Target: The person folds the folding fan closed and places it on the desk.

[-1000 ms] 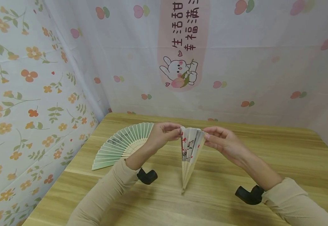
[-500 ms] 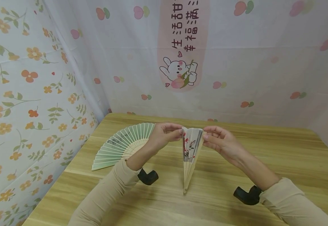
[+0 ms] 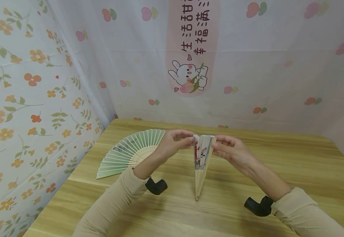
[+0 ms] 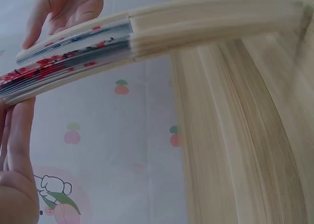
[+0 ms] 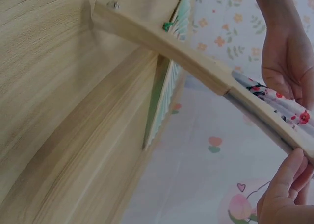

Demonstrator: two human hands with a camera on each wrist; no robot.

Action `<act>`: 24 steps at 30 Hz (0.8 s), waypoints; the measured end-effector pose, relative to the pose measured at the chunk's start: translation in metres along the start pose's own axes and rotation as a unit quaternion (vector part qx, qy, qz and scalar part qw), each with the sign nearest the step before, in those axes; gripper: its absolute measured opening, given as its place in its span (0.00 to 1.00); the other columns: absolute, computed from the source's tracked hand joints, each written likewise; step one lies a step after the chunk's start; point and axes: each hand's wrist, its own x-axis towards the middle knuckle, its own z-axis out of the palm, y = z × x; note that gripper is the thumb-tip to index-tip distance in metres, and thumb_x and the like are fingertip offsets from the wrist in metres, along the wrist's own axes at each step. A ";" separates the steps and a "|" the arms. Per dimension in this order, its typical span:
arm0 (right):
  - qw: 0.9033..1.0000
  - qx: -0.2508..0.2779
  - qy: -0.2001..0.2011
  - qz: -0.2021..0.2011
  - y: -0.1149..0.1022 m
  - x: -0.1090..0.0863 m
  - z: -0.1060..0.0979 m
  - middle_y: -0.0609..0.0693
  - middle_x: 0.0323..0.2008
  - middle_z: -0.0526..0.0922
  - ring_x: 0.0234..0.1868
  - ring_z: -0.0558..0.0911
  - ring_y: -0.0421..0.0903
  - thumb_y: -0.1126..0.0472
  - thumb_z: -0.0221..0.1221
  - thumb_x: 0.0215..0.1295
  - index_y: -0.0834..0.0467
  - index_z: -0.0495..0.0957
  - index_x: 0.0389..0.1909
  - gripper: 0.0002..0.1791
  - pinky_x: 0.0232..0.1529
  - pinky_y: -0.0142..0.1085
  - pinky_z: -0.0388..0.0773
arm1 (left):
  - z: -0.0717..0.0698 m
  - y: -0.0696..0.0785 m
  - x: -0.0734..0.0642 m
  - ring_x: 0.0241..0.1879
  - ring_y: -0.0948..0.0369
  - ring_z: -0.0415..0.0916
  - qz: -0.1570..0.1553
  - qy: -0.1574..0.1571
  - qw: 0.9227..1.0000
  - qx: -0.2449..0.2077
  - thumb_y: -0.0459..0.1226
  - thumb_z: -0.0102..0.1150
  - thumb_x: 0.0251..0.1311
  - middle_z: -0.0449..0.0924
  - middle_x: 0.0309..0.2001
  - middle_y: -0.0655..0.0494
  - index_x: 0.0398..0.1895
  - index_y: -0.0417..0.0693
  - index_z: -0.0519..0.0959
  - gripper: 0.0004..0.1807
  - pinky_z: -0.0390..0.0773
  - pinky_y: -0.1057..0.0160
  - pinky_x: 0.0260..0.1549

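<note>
A white folding fan [image 3: 202, 153] with red blossoms and pale wooden ribs stands nearly folded between both hands, its pivot end pointing down at the table. My left hand [image 3: 173, 144] pinches the upper left edge between thumb and fingers. On the other side my right hand [image 3: 234, 151] pinches the upper right edge. In the left wrist view the fan's ribs [image 4: 196, 25] lie close together, with the printed pleats bunched between the outer sticks. The right wrist view shows an outer stick [image 5: 167, 47] with thumb and fingertips at its upper end.
A green folding fan [image 3: 121, 153] lies spread on the wooden table [image 3: 278, 154] at the left, partly hidden by the left hand and forearm. Black curved pieces [image 3: 156, 186] sit by both wrists. Printed curtains [image 3: 249, 65] rise behind and to the left.
The white fan has narrowed as the hands come closer together. Its pivot end has shifted slightly right, and my left hand has moved a little right. The green fan lies still.
</note>
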 end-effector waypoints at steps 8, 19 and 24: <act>1.000 0.003 -0.002 -0.004 -0.001 -0.001 0.001 0.49 0.35 0.74 0.36 0.77 0.42 0.65 0.56 0.60 0.60 0.72 0.39 0.08 0.44 0.34 0.75 | -0.001 -0.001 0.001 0.33 0.62 0.77 0.004 -0.013 1.000 -0.010 0.29 0.54 0.57 0.79 0.38 0.43 0.42 0.27 0.74 0.12 0.77 0.60 0.40; 1.000 0.006 -0.010 -0.008 0.000 -0.001 0.000 0.49 0.36 0.74 0.36 0.76 0.42 0.64 0.54 0.61 0.59 0.72 0.41 0.08 0.45 0.34 0.74 | -0.001 -0.001 -0.001 0.42 0.58 0.76 -0.013 -0.016 1.000 0.009 0.33 0.56 0.56 0.77 0.43 0.46 0.45 0.34 0.75 0.15 0.75 0.62 0.43; 1.000 0.009 -0.008 -0.006 -0.001 -0.001 0.001 0.49 0.36 0.74 0.37 0.76 0.42 0.64 0.54 0.61 0.60 0.71 0.41 0.08 0.45 0.34 0.74 | 0.000 -0.002 0.000 0.39 0.57 0.77 -0.005 -0.010 1.000 0.019 0.32 0.59 0.52 0.78 0.41 0.47 0.44 0.36 0.75 0.15 0.75 0.61 0.42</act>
